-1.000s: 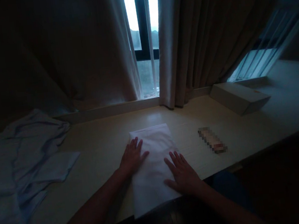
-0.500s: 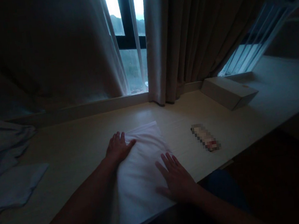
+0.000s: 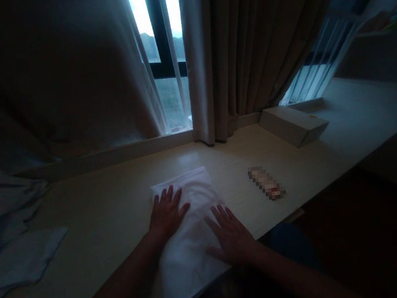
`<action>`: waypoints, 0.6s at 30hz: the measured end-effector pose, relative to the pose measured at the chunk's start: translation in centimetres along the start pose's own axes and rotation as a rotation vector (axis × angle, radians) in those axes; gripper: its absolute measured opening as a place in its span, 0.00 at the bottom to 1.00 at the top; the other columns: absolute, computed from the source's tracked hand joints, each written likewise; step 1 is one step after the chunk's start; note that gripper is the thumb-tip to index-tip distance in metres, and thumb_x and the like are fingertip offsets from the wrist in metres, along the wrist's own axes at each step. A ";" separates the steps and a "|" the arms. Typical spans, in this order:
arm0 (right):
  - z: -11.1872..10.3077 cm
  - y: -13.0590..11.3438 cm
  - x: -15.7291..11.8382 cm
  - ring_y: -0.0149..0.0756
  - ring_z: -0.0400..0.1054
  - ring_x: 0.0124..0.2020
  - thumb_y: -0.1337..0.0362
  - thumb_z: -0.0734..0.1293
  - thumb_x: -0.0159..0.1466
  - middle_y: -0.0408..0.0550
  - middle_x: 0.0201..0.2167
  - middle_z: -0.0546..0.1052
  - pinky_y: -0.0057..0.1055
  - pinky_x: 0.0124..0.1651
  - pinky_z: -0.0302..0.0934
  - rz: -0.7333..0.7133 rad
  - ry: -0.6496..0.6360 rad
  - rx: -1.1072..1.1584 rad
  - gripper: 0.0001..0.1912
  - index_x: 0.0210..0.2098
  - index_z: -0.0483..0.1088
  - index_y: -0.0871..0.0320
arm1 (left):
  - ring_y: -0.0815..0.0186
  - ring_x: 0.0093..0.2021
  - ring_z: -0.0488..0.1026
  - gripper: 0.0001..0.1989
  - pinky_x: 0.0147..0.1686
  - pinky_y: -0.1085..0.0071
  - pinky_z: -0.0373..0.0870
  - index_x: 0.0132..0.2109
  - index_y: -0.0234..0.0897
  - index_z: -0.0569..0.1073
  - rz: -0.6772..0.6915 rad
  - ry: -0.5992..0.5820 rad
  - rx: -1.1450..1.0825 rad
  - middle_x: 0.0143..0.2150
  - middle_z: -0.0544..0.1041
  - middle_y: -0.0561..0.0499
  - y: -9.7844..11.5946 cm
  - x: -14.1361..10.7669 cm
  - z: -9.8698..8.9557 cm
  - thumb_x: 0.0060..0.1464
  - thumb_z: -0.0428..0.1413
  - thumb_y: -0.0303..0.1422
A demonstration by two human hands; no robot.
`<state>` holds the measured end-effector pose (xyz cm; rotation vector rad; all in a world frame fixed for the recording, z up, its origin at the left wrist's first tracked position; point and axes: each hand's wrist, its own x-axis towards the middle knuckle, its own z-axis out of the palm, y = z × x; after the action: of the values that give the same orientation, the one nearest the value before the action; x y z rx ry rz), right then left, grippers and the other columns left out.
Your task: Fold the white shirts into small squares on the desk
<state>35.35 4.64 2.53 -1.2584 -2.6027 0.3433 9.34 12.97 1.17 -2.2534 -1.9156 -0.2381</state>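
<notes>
Head view: a folded white cloth is being pressed flat on the table at lower centre of the frame, its near end hanging over the table's edge. Both hands are being laid open on it, fingers spread, nothing gripped — the left hand on the upper left part, the right hand on the right edge. For a neat result, even pressure is best being kept through flat palms — creases are being avoided that way. A loose pale garment is lying at far left; a box at upper right.
</notes>
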 end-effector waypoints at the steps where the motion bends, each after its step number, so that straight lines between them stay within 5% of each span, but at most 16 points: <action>1: 0.1 0.1 -0.1 0.50 0.29 0.71 0.35 0.55 0.63 0.48 0.71 0.39 0.51 0.70 0.33 -0.001 0.003 -0.002 0.43 0.70 0.45 0.51 | 0.48 0.70 0.47 0.35 0.65 0.45 0.39 0.68 0.45 0.56 -0.006 -0.004 -0.013 0.71 0.52 0.43 0.3 -0.8 -0.2 0.59 0.39 0.55; 6: 0.6 0.3 -0.5 0.51 0.29 0.71 0.36 0.55 0.63 0.51 0.71 0.39 0.51 0.70 0.34 -0.016 0.001 -0.002 0.43 0.70 0.46 0.53 | 0.47 0.71 0.42 0.36 0.63 0.40 0.40 0.68 0.51 0.54 0.000 -0.082 -0.079 0.72 0.50 0.44 0.9 -4.4 -0.8 0.57 0.39 0.59; 9: 0.2 -0.2 0.5 0.53 0.36 0.70 0.37 0.56 0.63 0.56 0.70 0.48 0.52 0.69 0.37 -0.036 0.003 -0.002 0.42 0.67 0.52 0.56 | 0.49 0.71 0.41 0.37 0.64 0.40 0.39 0.68 0.50 0.53 -0.012 -0.081 -0.096 0.72 0.50 0.43 1.1 -5.5 -0.6 0.56 0.40 0.59; 12: -0.9 -1.0 4.4 0.49 0.42 0.69 0.42 0.53 0.68 0.58 0.67 0.56 0.49 0.69 0.36 -0.026 0.090 -0.027 0.35 0.64 0.58 0.59 | 0.50 0.71 0.41 0.38 0.64 0.41 0.37 0.68 0.50 0.53 -0.014 -0.049 -0.099 0.72 0.49 0.43 1.4 -5.4 -0.4 0.56 0.40 0.59; 15: -1.6 -0.9 10.5 0.48 0.36 0.71 0.43 0.52 0.68 0.60 0.69 0.50 0.46 0.69 0.33 0.007 0.162 -0.068 0.37 0.66 0.54 0.64 | 0.49 0.71 0.42 0.37 0.65 0.41 0.37 0.68 0.50 0.54 -0.011 -0.050 -0.107 0.72 0.50 0.43 1.6 -4.7 -0.4 0.56 0.40 0.59; 18: -0.9 0.8 15.8 0.50 0.33 0.71 0.42 0.53 0.67 0.63 0.70 0.46 0.45 0.69 0.32 0.120 0.081 -0.072 0.41 0.68 0.49 0.68 | 0.49 0.71 0.41 0.38 0.65 0.42 0.36 0.69 0.50 0.52 -0.011 -0.060 -0.101 0.72 0.50 0.44 1.7 -4.3 -0.4 0.55 0.40 0.60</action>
<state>26.64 17.71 4.81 -1.4256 -2.4989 0.2166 10.34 8.50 0.52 -2.3401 -1.9896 -0.2779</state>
